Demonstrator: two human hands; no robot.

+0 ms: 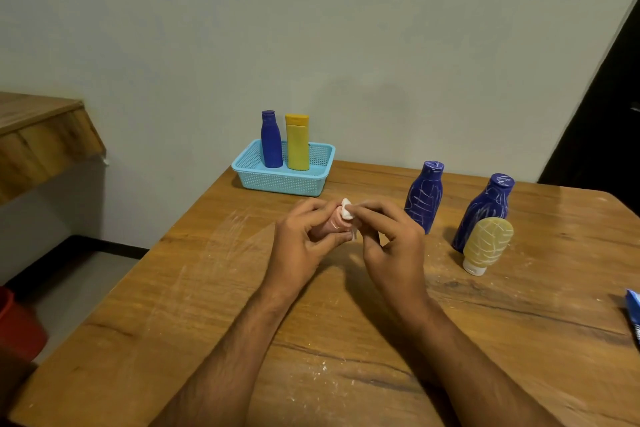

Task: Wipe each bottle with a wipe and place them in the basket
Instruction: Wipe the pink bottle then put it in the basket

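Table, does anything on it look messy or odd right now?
Yes. The two blue bottles and the cream tube at the right carry white scribbled marks, unlike the clean pair in the basket. White smears and crumbs also dirty the table.

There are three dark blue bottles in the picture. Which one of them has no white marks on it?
The blue bottle in the basket, standing beside the yellow bottle. Its surface is plain, while the two blue bottles on the table carry white scribbles.
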